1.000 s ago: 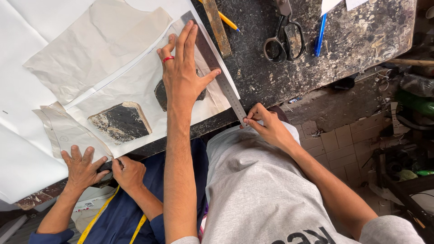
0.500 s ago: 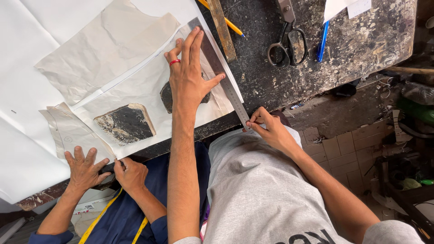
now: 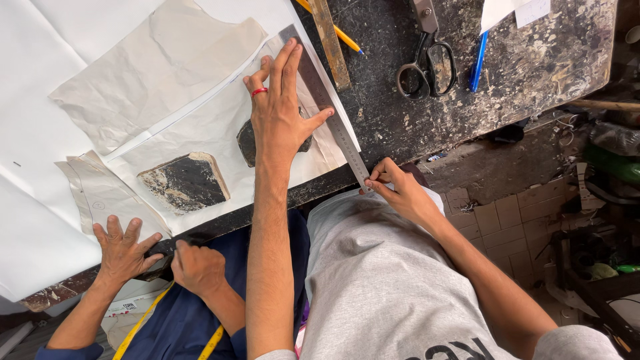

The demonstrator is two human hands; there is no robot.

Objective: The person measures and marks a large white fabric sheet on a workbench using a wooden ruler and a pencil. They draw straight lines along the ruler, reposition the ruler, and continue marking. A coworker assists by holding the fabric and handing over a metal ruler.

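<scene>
Left hand [image 3: 283, 113]: lay flat and spread wide, palm down, pressing the white paper [image 3: 220, 127] and the inner edge of the steel ruler [image 3: 327, 107]; gripped nothing; red ring on one finger.
Right hand [image 3: 393, 190]: pinched shut at the fingertips on the near tip of the steel ruler, right at the desk's edge; whether something thin sat in that pinch could not be told.
Steel ruler: ran on a slant from the top of the paper down to the front edge of the desk [image 3: 533, 60], lying along the paper's right border.
White paper: covered the left part of the desk, creased, with dark cut-out gaps [image 3: 187, 181] where the desk showed through; a second crumpled sheet [image 3: 160, 67] lay on top, up and to the left.
Other person's hands [image 3: 123, 250]: rested at the front edge, lower left, one spread flat, the other curled just beside it; yellow tape measure [image 3: 143, 323] hanging below.
Further back: black scissors [image 3: 427, 63], blue pen [image 3: 477, 61], yellow pencil [image 3: 343, 37] and wooden strip [image 3: 330, 43], all well apart from both hands.
</scene>
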